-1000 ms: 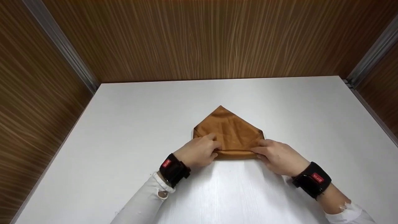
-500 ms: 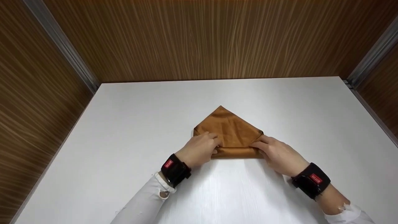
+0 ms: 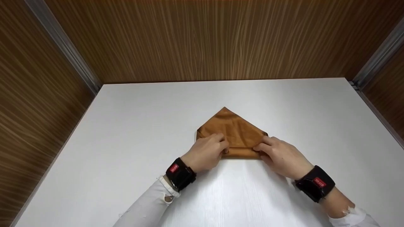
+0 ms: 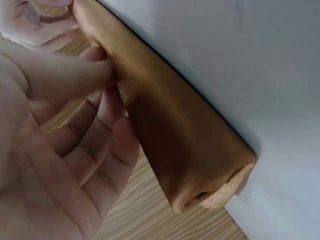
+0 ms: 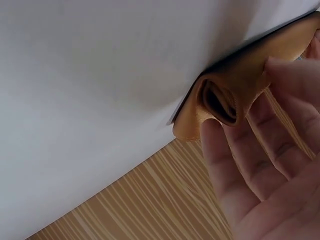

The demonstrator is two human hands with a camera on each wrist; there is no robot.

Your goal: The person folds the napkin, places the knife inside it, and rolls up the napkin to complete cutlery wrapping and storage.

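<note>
1. The left hand (image 3: 206, 150) and the right hand (image 3: 281, 154) were set at opposite ends of a rolled near edge of a brown cloth (image 3: 235, 132), each with thumb and fingers curled round the roll, so both hands were grasping the cloth rather than resting on it.

2. The cloth was laid on a white table (image 3: 126, 126), near its middle and directly ahead of the person. Its unrolled part was seen as a flat piece ending in a point directed away from the person, toward the wood-grain wall (image 3: 202, 41) at the back.

3. The rolled part (image 4: 170, 130) was shown in the left wrist view as a tight tube with an open end, held by the left fingers (image 4: 107, 117). The other open end (image 5: 220, 102) was shown in the right wrist view, touched by the right fingertips (image 5: 220, 150).

4. The long axis of the roll was run left to right, across the person's front, parallel to the near table edge. The flat remainder lay beyond the roll, on the far side from the hands.

5. Neither hand could be judged nearer: the two were placed about evenly, one at each end, with the middle of the roll left uncovered between them.

6. A black wrist strap (image 3: 180, 174) was worn on the left arm, and another (image 3: 315, 186) on the right, over white sleeves.
</note>
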